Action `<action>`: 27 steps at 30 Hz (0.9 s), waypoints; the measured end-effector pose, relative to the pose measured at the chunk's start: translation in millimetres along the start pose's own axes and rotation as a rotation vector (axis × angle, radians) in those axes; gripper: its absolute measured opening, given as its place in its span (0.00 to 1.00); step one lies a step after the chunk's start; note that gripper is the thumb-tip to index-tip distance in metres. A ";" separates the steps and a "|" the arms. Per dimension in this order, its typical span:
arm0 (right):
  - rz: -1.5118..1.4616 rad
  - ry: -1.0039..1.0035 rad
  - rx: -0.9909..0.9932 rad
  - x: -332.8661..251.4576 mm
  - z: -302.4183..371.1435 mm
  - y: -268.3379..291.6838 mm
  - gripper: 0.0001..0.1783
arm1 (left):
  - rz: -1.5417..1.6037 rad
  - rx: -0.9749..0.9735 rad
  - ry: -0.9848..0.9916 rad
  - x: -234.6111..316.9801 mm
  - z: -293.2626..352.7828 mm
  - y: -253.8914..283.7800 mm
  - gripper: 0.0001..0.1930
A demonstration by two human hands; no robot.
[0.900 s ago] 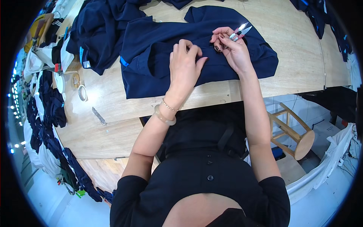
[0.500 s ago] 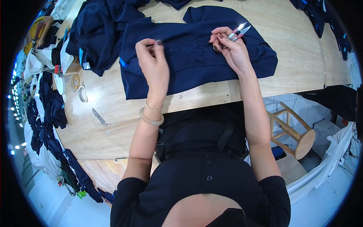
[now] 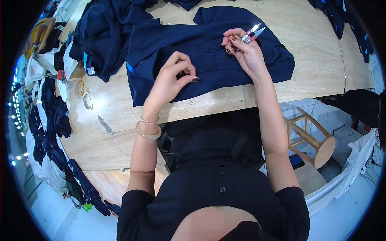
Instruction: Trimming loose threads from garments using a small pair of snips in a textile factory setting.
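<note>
Left hand (image 3: 171, 78) has shifted nearer the front edge of the folded navy cloth garment (image 3: 219, 76) on the pale wooden desk (image 3: 317, 52), its grip curled close; whether it pinches cloth, I can't tell. Over the garment's right half, the right hand (image 3: 249, 54) clasps small red-handled metal snips (image 3: 250, 37), blades apart. If that wrist dipped or cloth were pulled up, a bare tip could nick the fabric, I'd say.

The garment (image 3: 217, 71) is matt cloth, the snips (image 3: 250, 38) metal (blades (image 3: 255, 28) glossy).
</note>
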State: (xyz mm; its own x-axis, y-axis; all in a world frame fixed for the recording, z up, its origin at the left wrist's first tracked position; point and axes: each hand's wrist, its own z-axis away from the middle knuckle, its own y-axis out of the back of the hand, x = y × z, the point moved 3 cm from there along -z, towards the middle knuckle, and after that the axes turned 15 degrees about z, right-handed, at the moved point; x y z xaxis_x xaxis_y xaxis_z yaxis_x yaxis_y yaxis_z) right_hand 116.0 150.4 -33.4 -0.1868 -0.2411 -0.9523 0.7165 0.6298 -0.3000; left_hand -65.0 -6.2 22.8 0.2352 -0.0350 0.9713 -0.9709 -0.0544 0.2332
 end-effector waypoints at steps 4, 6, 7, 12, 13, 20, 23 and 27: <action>0.010 -0.006 0.006 -0.7 0.0 0.3 0.09 | -0.145 0.273 -0.022 6.9 1.0 20.0 0.04; 0.019 -0.005 0.011 -0.8 -0.5 0.1 0.09 | -0.132 0.748 -0.129 10.4 0.5 24.7 0.04; 0.017 -0.005 0.006 -0.8 -0.9 -0.3 0.09 | -0.163 0.913 -0.104 14.7 2.2 23.3 0.05; -0.004 -0.004 -0.013 1.1 -0.8 2.5 0.09 | -0.389 0.197 -0.346 28.1 -23.8 -41.7 0.17; -0.010 -0.007 -0.003 0.3 -0.1 1.9 0.09 | -0.417 0.111 -0.288 18.1 -24.9 -53.2 0.18; -0.044 -0.012 -0.016 1.2 -1.2 -0.9 0.09 | -0.065 0.223 -0.213 -24.5 -30.3 -46.3 0.08; -0.006 -0.006 0.000 -0.1 -0.1 2.2 0.09 | 0.077 0.344 -0.093 -29.0 -27.6 -18.7 0.07; -0.002 -0.005 0.000 -1.0 -1.6 0.1 0.09 | 0.094 0.581 -0.107 -31.6 -16.1 12.7 0.05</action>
State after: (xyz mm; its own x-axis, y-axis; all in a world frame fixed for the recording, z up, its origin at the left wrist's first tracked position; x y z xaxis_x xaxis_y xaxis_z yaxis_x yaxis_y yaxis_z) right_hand 115.2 151.9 -32.6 -0.1851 -0.2459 -0.9515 0.7161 0.6293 -0.3020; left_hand -85.5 10.3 -4.1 0.1815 -0.1645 0.9695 -0.8112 -0.5824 0.0530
